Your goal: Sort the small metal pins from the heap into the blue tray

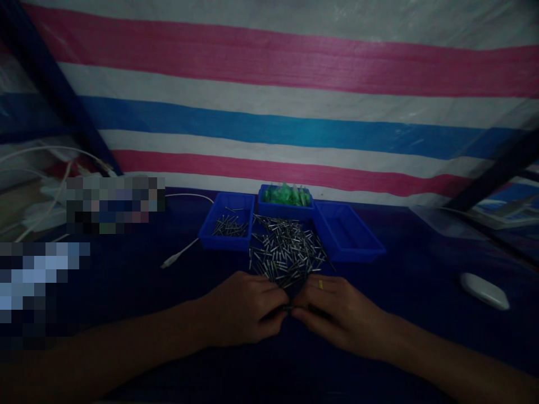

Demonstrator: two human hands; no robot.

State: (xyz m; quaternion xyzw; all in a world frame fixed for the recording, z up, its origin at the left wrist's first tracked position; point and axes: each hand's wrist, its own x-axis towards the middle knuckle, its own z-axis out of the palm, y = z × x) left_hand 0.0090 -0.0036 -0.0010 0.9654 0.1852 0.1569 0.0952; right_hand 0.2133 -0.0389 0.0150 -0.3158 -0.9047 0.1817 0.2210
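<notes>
The left hand (257,307) and the right hand (332,307) together pinch one small, dark metal piece (288,307), near the pile of thin silver metal rods (288,245).

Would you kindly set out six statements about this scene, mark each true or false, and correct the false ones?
1. Thin, silver-coloured metal pieces lie heaped just beyond the left hand and the right hand. True.
2. The two hands are wide apart. False: their fingertips come close together at a small, dark, slim piece.
3. The left-hand blue plastic tray holds some thin metal pieces too. True.
4. The rear blue plastic tray holds translucent green items. True.
5. The right hand wears no jewellery. False: it wears a gold-coloured ring.
6. The rear tray stands between the hands and the heap. False: it stands beyond the heap.
</notes>
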